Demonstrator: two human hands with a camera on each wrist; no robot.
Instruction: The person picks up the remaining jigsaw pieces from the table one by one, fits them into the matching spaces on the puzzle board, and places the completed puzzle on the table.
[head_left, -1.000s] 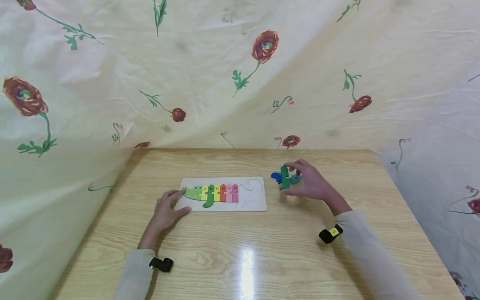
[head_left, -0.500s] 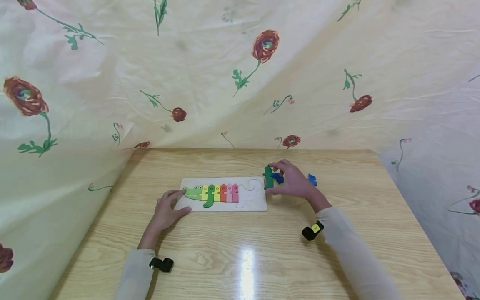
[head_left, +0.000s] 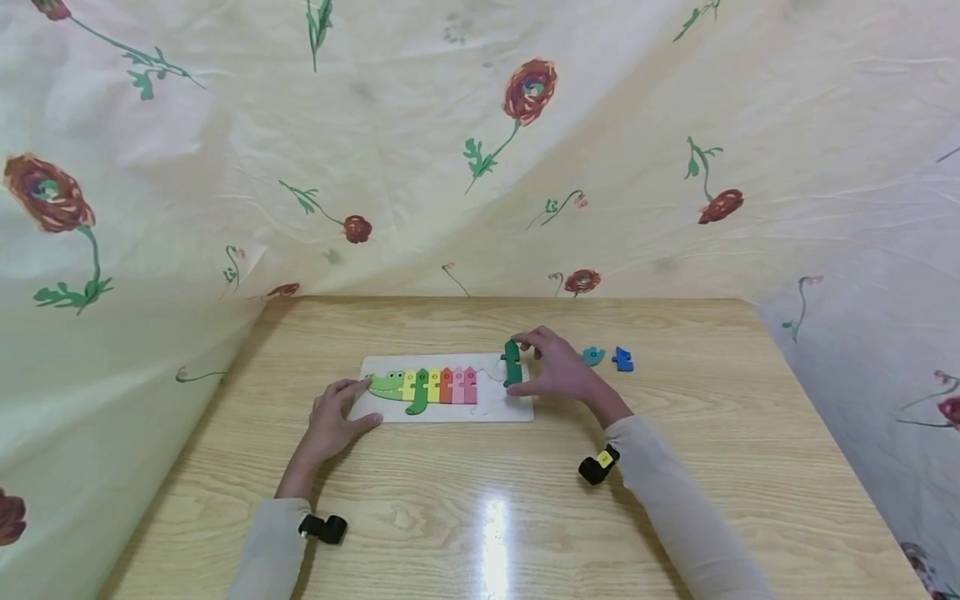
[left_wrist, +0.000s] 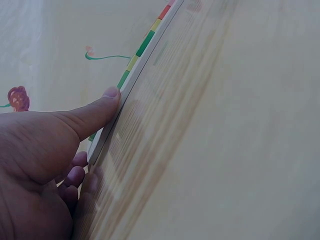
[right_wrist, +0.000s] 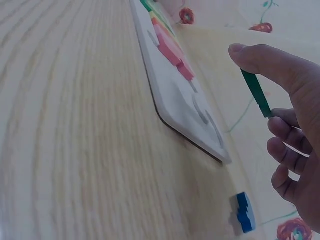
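Head view: the left hand (head_left: pixel 330 423), thumb and fingers spread wide, rests on a white board's (head_left: pixel 442 415) end; the right hand (head_left: pixel 562 371) pinches a green piece (head_left: pixel 512 363) over the other end. Left wrist: the thumb (left_wrist: pixel 102 107) touches the board's edge. Right wrist: near the hand, a blue piece (right_wrist: pixel 245 212) lies on the bench (right_wrist: pixel 100 150).

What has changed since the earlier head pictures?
The right hand, pinching the dark green piece, moved left from beside the board to over its right end, uncovering the teal piece and the blue piece right of it. Nothing was let go. The left hand and board stayed put.
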